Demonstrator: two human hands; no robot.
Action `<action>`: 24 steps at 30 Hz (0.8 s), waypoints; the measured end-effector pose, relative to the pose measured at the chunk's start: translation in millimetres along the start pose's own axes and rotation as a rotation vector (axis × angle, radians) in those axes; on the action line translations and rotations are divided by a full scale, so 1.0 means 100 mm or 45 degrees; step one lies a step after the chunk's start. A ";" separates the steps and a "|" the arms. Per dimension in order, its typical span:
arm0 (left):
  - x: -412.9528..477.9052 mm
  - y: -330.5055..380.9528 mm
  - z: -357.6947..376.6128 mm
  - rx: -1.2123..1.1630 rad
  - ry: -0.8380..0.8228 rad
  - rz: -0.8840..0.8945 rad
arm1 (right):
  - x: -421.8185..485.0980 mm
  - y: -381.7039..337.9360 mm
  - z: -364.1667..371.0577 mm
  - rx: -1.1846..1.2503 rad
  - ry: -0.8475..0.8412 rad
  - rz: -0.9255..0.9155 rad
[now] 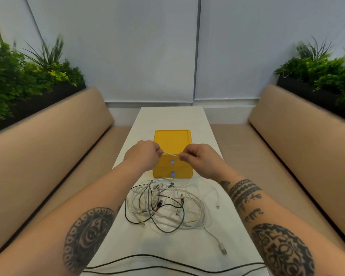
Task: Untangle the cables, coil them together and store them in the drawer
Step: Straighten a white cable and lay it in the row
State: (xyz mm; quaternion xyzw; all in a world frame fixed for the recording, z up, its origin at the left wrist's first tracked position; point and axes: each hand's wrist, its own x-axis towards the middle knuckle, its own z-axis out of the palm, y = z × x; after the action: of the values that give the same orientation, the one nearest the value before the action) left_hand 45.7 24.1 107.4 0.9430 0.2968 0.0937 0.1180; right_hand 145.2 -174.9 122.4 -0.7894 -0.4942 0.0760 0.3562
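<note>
L hand, R hand: raised, white strand taut btwn pinches.

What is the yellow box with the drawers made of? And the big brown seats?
The yellow drawer box looks like matte plastic: one even colour, moulded raised rim on top. The tan bench seats look like smooth leather or vinyl over rounded padding; I can't tell which.
</note>
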 end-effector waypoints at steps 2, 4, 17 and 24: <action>-0.03 -0.03 -0.06 -0.187 -0.105 0.022 | -0.01 0.07 -0.09 0.009 -0.017 0.039; -0.08 0.01 -0.11 -0.275 -0.194 0.085 | 0.01 0.13 -0.15 0.012 -0.005 0.048; -0.27 0.35 -0.17 -0.323 0.092 0.372 | 0.12 0.30 -0.17 -0.701 0.190 0.169; -0.19 0.06 -0.31 -0.300 0.167 0.321 | -0.01 0.43 -0.37 -0.092 -0.099 0.376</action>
State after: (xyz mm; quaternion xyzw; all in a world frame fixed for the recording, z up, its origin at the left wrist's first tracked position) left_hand 26.0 13.1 136.7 0.9442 0.1702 0.2032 0.1954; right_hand 193.7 -204.5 122.0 -0.8623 -0.3884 0.1402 0.2932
